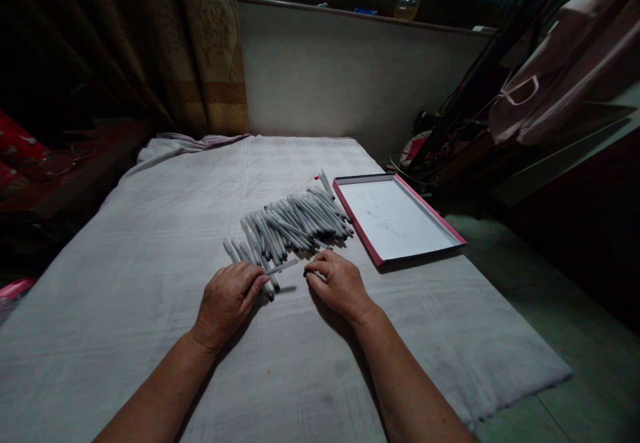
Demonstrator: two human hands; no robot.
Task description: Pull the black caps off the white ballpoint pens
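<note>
My left hand [227,300] is closed, its thumb and fingers pinching a slim clear-barrelled pen [285,267] that points to the right. Opposite it, my right hand [341,284] is closed on a small black piece that looks like a pen cap [307,273]; most of it is hidden by the fingers. A gap separates the pen's end from the black piece. Just beyond both hands lies a heap of similar pens [295,220] with clear barrels and black ends, and several of them reach down beside my left hand.
Right of the heap rests a shallow white tray or box lid with pink-red sides [357,230] and dark scribbles inside. A pen with a red bit [324,182] lies at the heap's far end. A pale checked cloth [150,263] covers the surface. Curtains [215,50] hang behind.
</note>
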